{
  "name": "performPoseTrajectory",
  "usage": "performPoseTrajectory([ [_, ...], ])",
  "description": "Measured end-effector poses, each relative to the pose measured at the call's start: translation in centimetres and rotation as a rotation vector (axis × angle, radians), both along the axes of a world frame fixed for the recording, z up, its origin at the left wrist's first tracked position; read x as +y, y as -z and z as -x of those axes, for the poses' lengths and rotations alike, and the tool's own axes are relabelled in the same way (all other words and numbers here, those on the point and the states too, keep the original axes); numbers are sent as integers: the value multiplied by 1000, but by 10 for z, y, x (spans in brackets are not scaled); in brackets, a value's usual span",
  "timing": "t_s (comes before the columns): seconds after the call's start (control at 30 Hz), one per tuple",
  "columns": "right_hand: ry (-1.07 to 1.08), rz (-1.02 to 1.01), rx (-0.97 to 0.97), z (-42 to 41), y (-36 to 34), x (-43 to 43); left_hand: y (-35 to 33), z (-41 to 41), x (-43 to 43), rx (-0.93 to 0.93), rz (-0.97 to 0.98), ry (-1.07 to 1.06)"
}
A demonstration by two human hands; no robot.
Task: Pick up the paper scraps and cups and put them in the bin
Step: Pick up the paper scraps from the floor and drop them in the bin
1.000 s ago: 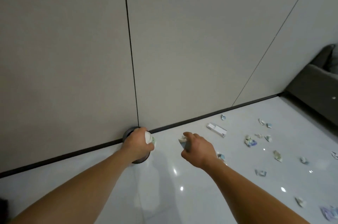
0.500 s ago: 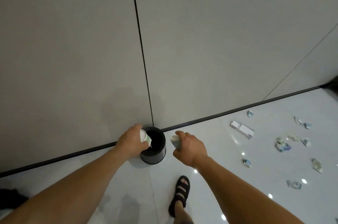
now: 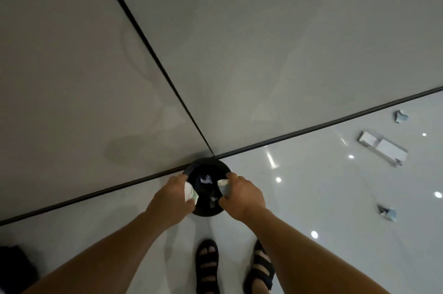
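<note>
Over the last second I have closed in on the bin (image 3: 206,162): it was half hidden behind the left hand at arm's length, and now I look straight down into its dark mouth, with both sandals (image 3: 207,267) in view on the floor (image 3: 311,200) just short of it. The bin stands at the floor's far edge, against the skirting (image 3: 335,123) where the wall's (image 3: 263,54) dark seam comes down. The left hand (image 3: 172,195) is over the bin's left rim, fingers curled round what I take for a white cup (image 3: 189,190) with a green edge. The right hand (image 3: 242,196) is at the right rim, thumb and fingers pinching a pale cup (image 3: 224,187) that tips toward the opening. Neither grip has loosened since a second ago, so nothing from this load has dropped yet. A few white scraps (image 3: 206,179) already lie at the bottom of the bin. I judge the carry is over and the release is the step in hand: both pieces hang over or just inside the rim, so opening the fingers should land them. The left one sits nearest the rim and could catch on it. The job is far from finished, since a crumpled scrap (image 3: 400,116) near the skirting, another scrap (image 3: 386,212) nearer me and a flat white box (image 3: 383,148) lie well apart from the bin toward the floor's right edge.
</note>
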State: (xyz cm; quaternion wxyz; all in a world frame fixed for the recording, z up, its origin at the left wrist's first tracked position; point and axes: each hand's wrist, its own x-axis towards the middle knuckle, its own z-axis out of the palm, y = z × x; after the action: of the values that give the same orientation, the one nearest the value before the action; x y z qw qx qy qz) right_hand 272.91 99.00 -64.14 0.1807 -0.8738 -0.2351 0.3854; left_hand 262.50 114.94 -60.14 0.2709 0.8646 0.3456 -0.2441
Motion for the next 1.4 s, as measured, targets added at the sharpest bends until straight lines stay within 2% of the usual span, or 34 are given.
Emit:
performPoseTrajectory([
  [0.1, 36, 14, 33, 3, 74, 19, 76, -13, 12, 23, 0, 28],
  [0.23, 82, 28, 88, 15, 143, 31, 145, -19, 25, 34, 50, 7],
  [0.33, 126, 9, 125, 19, 163, 34, 164, -18, 37, 71, 57, 45],
  [0.43, 153, 15, 114, 17, 154, 27, 151, -19, 44, 121, 35, 113],
  [0.63, 213, 33, 49, -1, 70, -5, 66, -62, 39, 28, 45, 144],
  [0.93, 432, 122, -113, 9, -99, -111, -93, -107, -46, -68, 85, 509],
  [1.2, 706, 230, -323, 43, -254, -270, -226, -139, -201, -230, 89, 910],
  [1.4, 929, 314, -390, 114, -324, -391, -311, -125, -352, -350, 87, 1200],
])
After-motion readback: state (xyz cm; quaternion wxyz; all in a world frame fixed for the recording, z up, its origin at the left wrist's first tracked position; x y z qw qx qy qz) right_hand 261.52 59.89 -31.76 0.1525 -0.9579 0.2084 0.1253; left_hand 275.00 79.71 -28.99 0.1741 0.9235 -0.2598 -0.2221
